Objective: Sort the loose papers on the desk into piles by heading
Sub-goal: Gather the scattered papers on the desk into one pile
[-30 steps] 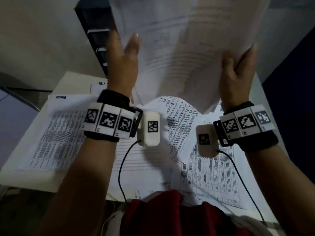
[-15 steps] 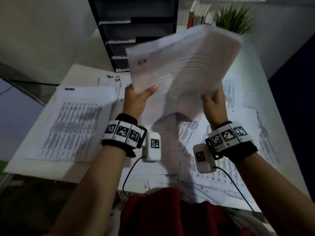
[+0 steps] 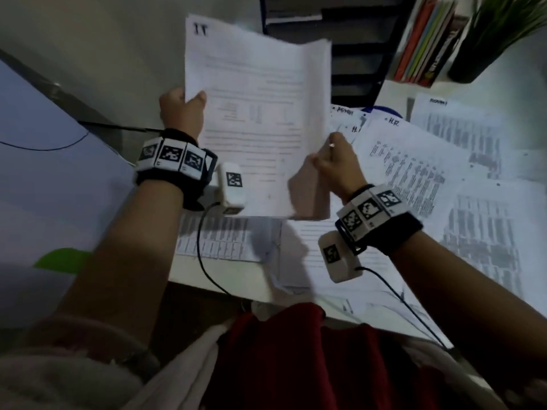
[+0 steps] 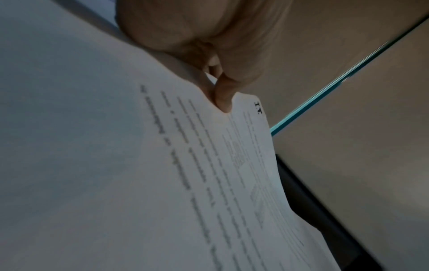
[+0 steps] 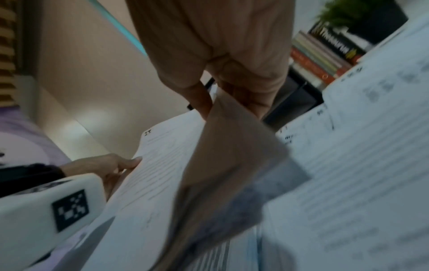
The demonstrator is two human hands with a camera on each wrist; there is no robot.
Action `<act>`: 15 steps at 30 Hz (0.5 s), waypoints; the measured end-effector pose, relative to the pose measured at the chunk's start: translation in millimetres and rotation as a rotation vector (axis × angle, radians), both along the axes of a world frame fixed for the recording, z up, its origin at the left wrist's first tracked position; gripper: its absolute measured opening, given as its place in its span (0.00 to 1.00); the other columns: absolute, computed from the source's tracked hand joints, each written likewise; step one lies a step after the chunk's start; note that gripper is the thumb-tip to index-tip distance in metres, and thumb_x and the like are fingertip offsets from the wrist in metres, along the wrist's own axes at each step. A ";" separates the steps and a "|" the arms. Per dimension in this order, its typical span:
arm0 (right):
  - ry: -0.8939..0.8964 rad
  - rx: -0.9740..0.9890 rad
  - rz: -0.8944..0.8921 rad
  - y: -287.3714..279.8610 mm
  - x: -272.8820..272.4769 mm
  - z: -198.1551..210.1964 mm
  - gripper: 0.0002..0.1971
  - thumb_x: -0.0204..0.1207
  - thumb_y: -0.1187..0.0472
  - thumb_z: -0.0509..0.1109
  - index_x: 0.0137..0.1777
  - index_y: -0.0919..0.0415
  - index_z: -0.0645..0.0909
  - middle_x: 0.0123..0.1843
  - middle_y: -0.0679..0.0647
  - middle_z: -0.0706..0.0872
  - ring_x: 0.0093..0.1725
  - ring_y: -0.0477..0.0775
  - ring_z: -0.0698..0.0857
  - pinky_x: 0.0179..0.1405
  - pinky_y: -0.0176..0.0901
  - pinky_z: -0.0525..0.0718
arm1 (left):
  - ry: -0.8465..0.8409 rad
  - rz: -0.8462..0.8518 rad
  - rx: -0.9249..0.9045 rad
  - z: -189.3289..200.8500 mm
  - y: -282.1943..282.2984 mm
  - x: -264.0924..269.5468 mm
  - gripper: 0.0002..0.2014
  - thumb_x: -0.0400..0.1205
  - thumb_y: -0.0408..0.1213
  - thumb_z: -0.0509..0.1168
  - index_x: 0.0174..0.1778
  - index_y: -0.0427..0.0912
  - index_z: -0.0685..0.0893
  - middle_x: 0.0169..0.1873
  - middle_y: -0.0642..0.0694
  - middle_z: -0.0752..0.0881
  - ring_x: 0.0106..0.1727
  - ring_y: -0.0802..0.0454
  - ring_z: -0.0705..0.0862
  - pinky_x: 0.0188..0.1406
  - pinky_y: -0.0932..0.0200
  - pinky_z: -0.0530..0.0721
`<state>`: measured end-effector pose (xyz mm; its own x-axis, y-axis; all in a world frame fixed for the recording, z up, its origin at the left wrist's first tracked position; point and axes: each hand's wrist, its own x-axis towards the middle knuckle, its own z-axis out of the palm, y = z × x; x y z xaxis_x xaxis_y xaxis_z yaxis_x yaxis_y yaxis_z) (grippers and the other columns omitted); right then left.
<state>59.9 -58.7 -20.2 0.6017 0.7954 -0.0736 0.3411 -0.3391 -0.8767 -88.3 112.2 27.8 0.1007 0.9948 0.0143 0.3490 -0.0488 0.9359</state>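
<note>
I hold a stack of white printed papers point(image 3: 254, 113) headed "IT" above the desk's left part. My left hand point(image 3: 183, 109) pinches its left edge, thumb on the top sheet point(image 4: 243, 155) below the heading. My right hand point(image 3: 334, 161) pinches the stack's right edge point(image 5: 232, 146), where the sheets curl down. Loose printed sheets point(image 3: 414, 179) with handwritten headings such as "HR" and "ADMIN" lie spread over the white desk point(image 3: 225, 279) to the right and under the stack.
A black letter tray point(image 3: 349, 48) stands at the back of the desk. To its right are upright books point(image 3: 426, 39) and a potted plant point(image 3: 497, 34). The desk's near edge runs just in front of my red top point(image 3: 296, 365). Cables hang from both wrist cameras.
The stack came down from in front of my face and moved left. My view swung left, and both hands still hold the stack's edges.
</note>
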 end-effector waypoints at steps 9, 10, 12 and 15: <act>0.071 -0.423 0.178 33.7 -83.8 -61.1 0.19 0.74 0.69 0.64 0.65 0.68 0.67 0.58 0.70 0.80 0.58 0.68 0.80 0.47 0.48 0.76 | 0.325 -0.044 -0.171 -78.5 34.6 -78.5 0.17 0.85 0.31 0.54 0.70 0.32 0.75 0.68 0.37 0.78 0.68 0.39 0.75 0.54 0.62 0.71; 0.054 -0.453 0.171 35.2 -88.3 -64.7 0.21 0.74 0.69 0.64 0.67 0.67 0.65 0.59 0.70 0.79 0.59 0.69 0.80 0.49 0.49 0.77 | 0.354 -0.045 -0.204 -86.9 37.1 -82.4 0.18 0.85 0.29 0.53 0.70 0.33 0.74 0.68 0.37 0.78 0.68 0.40 0.75 0.56 0.60 0.72; -0.006 -0.521 0.173 37.4 -94.3 -69.6 0.24 0.76 0.67 0.65 0.70 0.67 0.62 0.63 0.69 0.77 0.61 0.69 0.78 0.53 0.50 0.77 | 0.384 -0.072 -0.285 -101.7 40.2 -88.4 0.20 0.83 0.26 0.54 0.72 0.34 0.71 0.69 0.38 0.77 0.69 0.41 0.75 0.61 0.58 0.73; -0.110 -0.573 0.214 39.9 -97.9 -74.9 0.27 0.77 0.65 0.66 0.73 0.68 0.59 0.69 0.66 0.73 0.67 0.66 0.75 0.59 0.50 0.75 | 0.473 -0.154 -0.393 -119.8 36.0 -92.1 0.29 0.81 0.29 0.61 0.78 0.35 0.60 0.76 0.37 0.67 0.76 0.39 0.67 0.73 0.53 0.67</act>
